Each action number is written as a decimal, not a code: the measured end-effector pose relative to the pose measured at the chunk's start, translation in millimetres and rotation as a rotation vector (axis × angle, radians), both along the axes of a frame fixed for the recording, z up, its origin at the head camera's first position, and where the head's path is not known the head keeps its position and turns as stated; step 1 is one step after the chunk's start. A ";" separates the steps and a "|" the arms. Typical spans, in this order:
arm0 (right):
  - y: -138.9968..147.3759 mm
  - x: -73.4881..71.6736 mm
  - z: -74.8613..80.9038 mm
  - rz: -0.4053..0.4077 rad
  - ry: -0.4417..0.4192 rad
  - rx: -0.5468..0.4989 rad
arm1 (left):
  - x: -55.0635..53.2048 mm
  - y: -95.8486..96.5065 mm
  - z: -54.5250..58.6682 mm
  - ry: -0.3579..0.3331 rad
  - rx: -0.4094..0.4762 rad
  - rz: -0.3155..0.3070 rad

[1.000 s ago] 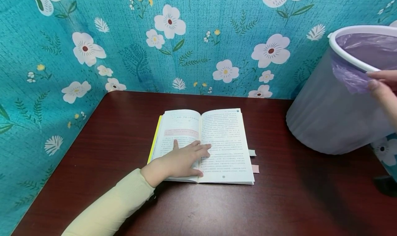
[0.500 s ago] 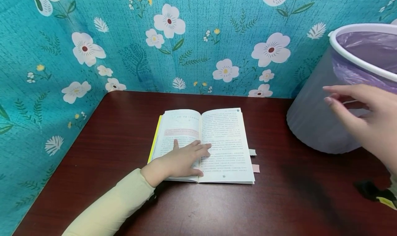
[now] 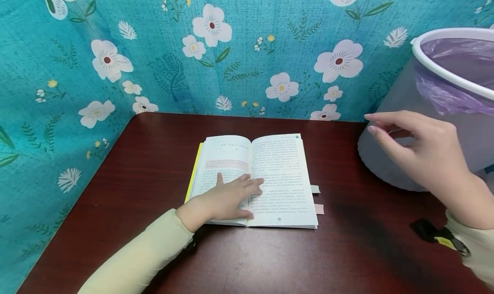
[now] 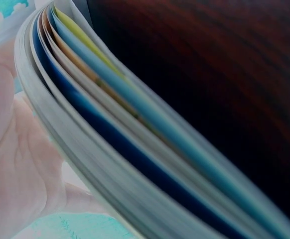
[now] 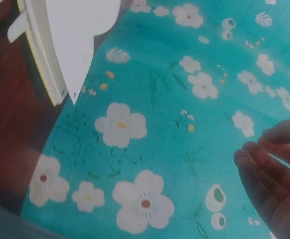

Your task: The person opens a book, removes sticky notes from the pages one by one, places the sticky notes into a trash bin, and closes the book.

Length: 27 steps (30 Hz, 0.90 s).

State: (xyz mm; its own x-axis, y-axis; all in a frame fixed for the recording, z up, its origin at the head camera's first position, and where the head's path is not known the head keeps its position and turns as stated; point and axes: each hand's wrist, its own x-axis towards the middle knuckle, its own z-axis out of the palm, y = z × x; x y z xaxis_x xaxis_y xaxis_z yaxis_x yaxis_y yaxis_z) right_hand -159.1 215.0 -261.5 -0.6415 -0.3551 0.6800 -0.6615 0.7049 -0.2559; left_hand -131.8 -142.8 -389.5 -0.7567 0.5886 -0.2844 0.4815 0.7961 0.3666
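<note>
An open book (image 3: 278, 169) lies on the dark wood table, printed text on both pages and a pink band on the left page. My left hand (image 3: 225, 201) rests flat across its lower middle, fingers spread over the centre fold. In the left wrist view the palm (image 4: 15, 164) is beside the thick page edges (image 4: 115, 149), some coloured. My right hand (image 3: 428, 152) is held in the air between the book and the grey bin (image 3: 393, 101), its thumb and forefinger loosely bent with nothing between them. The right wrist view also shows these bent fingers (image 5: 264, 169).
The bin has a white rim (image 3: 444, 68) and a purple liner (image 3: 440, 92), and stands at the back right. A grey tab (image 3: 315, 189) and a pink tab (image 3: 319, 209) stick out of the book's right side. A flowered teal cloth (image 3: 247, 49) covers the walls behind and left.
My right hand has let go of the bin's rim and moved left and down, toward the book. The left hand and the book have stayed in place.
</note>
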 end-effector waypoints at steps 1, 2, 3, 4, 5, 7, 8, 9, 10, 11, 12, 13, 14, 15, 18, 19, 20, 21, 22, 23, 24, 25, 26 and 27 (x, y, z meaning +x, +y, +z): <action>-2.0 -2.0 -2.0 0.016 -0.004 -0.019 | -0.1 0.1 0.3 0.002 -0.002 -0.002; -3.9 -3.8 -3.9 0.031 -0.012 -0.033 | -0.2 0.2 0.5 0.003 -0.005 -0.003; -6.1 -5.6 -6.0 0.049 -0.018 -0.053 | -0.3 0.2 0.9 0.004 -0.007 -0.004; -8.5 -7.6 -8.0 0.067 -0.025 -0.072 | -0.4 0.3 1.2 0.004 -0.008 -0.004; -10.9 -9.2 -10.0 0.078 -0.027 -0.081 | -0.4 0.4 1.3 0.004 -0.009 -0.004; -15.7 -12.3 -13.9 0.092 -0.041 -0.100 | -0.4 0.7 1.9 0.000 -0.010 -0.003; -18.1 -13.7 -15.9 0.096 -0.045 -0.104 | -0.3 0.9 2.3 -0.001 -0.009 -0.002; -20.6 -15.2 -18.1 0.101 -0.048 -0.111 | -0.3 1.1 2.6 -0.003 -0.009 -0.001; -22.8 -16.6 -20.2 0.108 -0.052 -0.110 | -0.2 1.3 2.8 -0.005 -0.008 -0.001; -24.8 -18.2 -22.7 0.121 -0.053 -0.114 | -0.2 1.4 3.1 -0.006 -0.009 -0.001; -26.5 -19.8 -25.3 0.145 -0.055 -0.120 | -0.2 1.5 3.3 -0.007 -0.010 0.000; -28.1 -21.1 -27.8 0.173 -0.059 -0.124 | -0.4 1.6 3.2 -0.006 -0.012 0.000; -29.7 -22.4 -30.5 0.202 -0.062 -0.123 | -0.6 1.7 3.3 -0.005 -0.013 0.000; -30.9 -23.7 -33.1 0.233 -0.068 -0.121 | -0.8 1.7 3.3 -0.004 -0.015 0.000; -34.5 -26.1 -41.3 0.303 -0.108 -0.088 | -1.3 1.7 3.3 -0.002 -0.018 0.002; -35.5 -26.7 -44.2 0.319 -0.132 -0.070 | -1.3 1.8 3.3 -0.002 -0.017 0.004; -36.5 -27.2 -47.5 0.333 -0.155 -0.054 | -1.2 1.8 3.3 -0.003 -0.016 0.006; -37.3 -27.4 -50.7 0.342 -0.183 -0.036 | -1.1 1.8 3.1 -0.005 -0.015 0.007; -38.1 -27.5 -54.2 0.348 -0.208 -0.018 | -0.9 1.8 2.7 -0.006 -0.013 0.008; -38.7 -27.7 -57.8 0.354 -0.237 -0.001 | -0.8 1.8 2.4 -0.007 -0.011 0.009; -39.3 -27.7 -61.3 0.359 -0.265 0.016 | -0.7 1.8 2.0 -0.007 -0.010 0.009; -39.6 -27.7 -64.7 0.362 -0.291 0.031 | -0.6 1.9 1.5 -0.006 -0.009 0.008; -40.0 -27.3 -68.1 0.361 -0.316 0.046 | -0.5 1.9 0.9 -0.004 -0.009 0.006; -40.2 -27.0 -71.0 0.362 -0.339 0.062 | -0.5 1.9 0.6 -0.002 -0.008 0.005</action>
